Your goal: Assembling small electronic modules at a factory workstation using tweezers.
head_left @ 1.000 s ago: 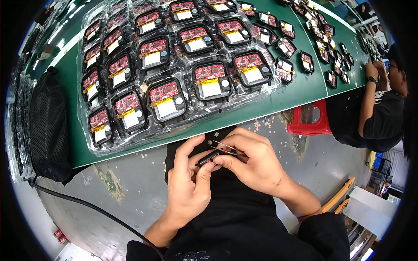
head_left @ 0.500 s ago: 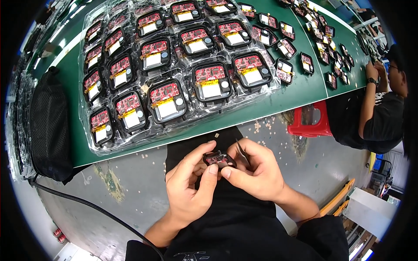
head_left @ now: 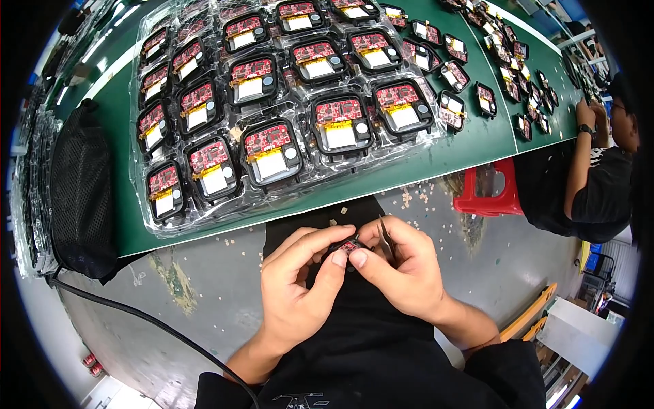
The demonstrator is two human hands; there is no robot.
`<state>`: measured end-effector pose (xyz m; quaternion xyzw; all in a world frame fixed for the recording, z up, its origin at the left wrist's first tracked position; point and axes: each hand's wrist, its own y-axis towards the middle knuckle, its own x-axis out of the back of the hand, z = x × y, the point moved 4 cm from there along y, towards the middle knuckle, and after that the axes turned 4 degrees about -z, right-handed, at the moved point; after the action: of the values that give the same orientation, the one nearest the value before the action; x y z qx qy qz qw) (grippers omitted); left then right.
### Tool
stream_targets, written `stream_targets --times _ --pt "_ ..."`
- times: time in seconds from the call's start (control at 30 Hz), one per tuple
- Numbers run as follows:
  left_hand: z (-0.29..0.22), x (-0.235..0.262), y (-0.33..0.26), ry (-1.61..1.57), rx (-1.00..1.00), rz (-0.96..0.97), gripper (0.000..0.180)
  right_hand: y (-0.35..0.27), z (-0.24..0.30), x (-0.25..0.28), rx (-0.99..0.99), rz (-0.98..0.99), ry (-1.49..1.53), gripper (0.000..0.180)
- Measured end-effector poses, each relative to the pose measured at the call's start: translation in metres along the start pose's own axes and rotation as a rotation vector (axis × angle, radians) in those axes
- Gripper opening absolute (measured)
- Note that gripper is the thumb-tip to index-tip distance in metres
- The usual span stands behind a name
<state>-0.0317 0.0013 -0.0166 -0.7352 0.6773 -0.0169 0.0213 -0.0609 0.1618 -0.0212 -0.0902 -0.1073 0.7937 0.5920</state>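
Note:
Between both hands, in front of my torso and below the table edge, is a small black device housing [head_left: 350,245] with a red circuit board inside. My left hand [head_left: 300,279] is closed on its left side, thumb on the near face and fingers behind. My right hand [head_left: 407,273] pinches the other side with its thumb. Dark tweezers [head_left: 387,242] are also tucked in the right hand, their points upward. Thumbs and fingers hide most of the housing.
A clear plastic tray [head_left: 155,229] on the green table [head_left: 492,142] holds rows of similar open housings. Loose housings [head_left: 485,100] lie to its right. At left are a black mesh bag [head_left: 83,191] and black cable [head_left: 153,326]. A co-worker [head_left: 599,184] sits near a red stool [head_left: 485,203].
The housing has tilted, so less of its circuit board shows. My two thumbs have come closer together over it. The whole view has shifted slightly.

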Motion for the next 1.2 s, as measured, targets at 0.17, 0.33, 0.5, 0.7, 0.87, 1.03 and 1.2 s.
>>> stream_targets --times 0.17,0.33,0.5,0.7,0.87,1.03,1.2 --pt "0.002 -0.008 0.001 -0.369 0.215 -0.159 0.03 0.002 0.002 -0.006 -0.004 -0.109 0.1 0.014" --pt "0.007 -0.001 0.001 -0.337 0.208 -0.09 0.026 0.003 0.0 -0.004 0.01 -0.062 0.034 0.014" --pt "0.002 -0.004 0.004 -0.277 0.191 -0.075 0.022 0.006 0.005 -0.005 -0.002 -0.09 -0.038 0.016" --pt "0.003 -0.006 0.006 -0.278 0.196 -0.078 0.022 0.006 -0.002 -0.011 0.029 -0.141 0.004 0.017" --pt "0.007 -0.005 0.006 -0.248 0.245 -0.112 0.019 0.008 0.0 -0.013 0.014 -0.162 -0.011 0.017" --pt "0.009 -0.006 0.006 -0.28 0.258 -0.133 0.023 0.009 0.002 -0.013 0.009 -0.156 -0.057 0.019" --pt "0.011 -0.005 0.006 -0.235 0.343 -0.126 0.022 0.012 0.002 -0.011 -0.017 -0.166 -0.024 0.019"
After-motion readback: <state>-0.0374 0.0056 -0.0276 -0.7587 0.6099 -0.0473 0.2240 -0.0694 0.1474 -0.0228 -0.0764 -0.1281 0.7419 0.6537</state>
